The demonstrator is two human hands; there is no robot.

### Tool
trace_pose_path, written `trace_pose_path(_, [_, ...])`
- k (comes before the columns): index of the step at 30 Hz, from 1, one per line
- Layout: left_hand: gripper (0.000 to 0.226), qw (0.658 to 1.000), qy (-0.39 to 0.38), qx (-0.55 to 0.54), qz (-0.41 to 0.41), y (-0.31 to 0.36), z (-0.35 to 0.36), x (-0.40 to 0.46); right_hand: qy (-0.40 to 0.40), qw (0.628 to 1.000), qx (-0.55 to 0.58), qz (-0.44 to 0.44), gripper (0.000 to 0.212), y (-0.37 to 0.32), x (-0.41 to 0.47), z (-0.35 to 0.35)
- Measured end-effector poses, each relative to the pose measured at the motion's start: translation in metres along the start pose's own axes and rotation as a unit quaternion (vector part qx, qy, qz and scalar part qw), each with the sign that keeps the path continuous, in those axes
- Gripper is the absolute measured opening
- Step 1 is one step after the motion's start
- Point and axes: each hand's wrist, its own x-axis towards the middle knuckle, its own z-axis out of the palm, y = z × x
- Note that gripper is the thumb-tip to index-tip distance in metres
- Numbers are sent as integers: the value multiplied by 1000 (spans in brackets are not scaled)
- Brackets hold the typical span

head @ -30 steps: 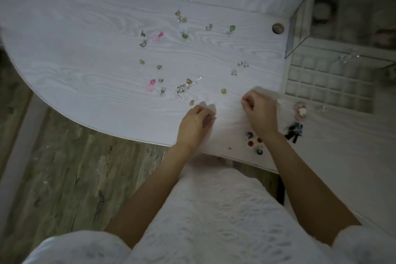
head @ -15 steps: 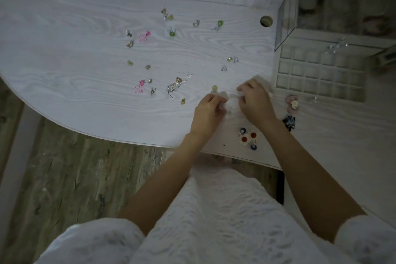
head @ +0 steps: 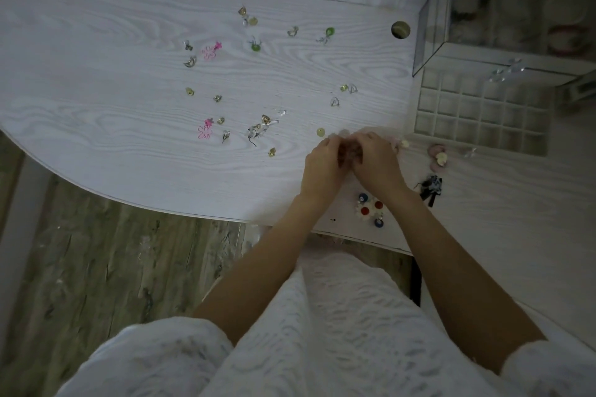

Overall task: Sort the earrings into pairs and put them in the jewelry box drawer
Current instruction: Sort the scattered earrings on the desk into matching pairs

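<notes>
Several small earrings lie scattered over the white table (head: 96, 100): two pink flower ones (head: 211, 51) (head: 204, 129), green beads (head: 255, 46) (head: 329, 32), gold and clear pieces (head: 263, 126). My left hand (head: 322, 164) and my right hand (head: 375, 161) meet near the table's front, fingers curled together over something small; what they hold is hidden. The jewelry box's drawer (head: 477, 113), a grid of small compartments, stands pulled out to the right of my hands. Grouped earrings lie close by: red and blue ones (head: 369, 209), a black pair (head: 430, 187), a pink-cream pair (head: 439, 156).
The glass jewelry box (head: 509, 16) stands at the back right behind the drawer. A round cable hole (head: 400, 30) sits in the table left of it. The curved table edge runs just under my wrists, with wood floor (head: 80, 267) below left.
My left hand moved right and forward until it met my right hand; the two now touch with fingers curled together. The view shifted slightly.
</notes>
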Motion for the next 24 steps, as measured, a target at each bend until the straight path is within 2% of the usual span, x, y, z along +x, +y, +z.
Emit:
trace_pose_path(4, [17, 999, 2, -36, -14, -3, -3, -4, 10, 999, -31, -20, 28, 2, -4, -3])
trace_pose_path(7, [22, 996, -29, -70, -41, -13, -19, -9, 17, 998, -52, -36, 35, -1, -8, -6])
trace_pose_path(10, [19, 994, -59, -83, -39, -28, -47, -17, 30, 996, -58, -64, 30, -9, -10, -9])
trace_pose_path(12, [15, 996, -43, -65, -33, -41, -70, -25, 20, 995, -54, -85, 29, -21, -4, -8])
trace_pose_path(17, [19, 993, 85, 67, -47, -81, -111, -20, -14, 988, -42, -151, 25, -60, 33, 11])
trace_pose_path(24, [15, 988, 69, 128, -48, -90, -110, 16, -34, 981, -71, -176, 22, -92, 79, 36])
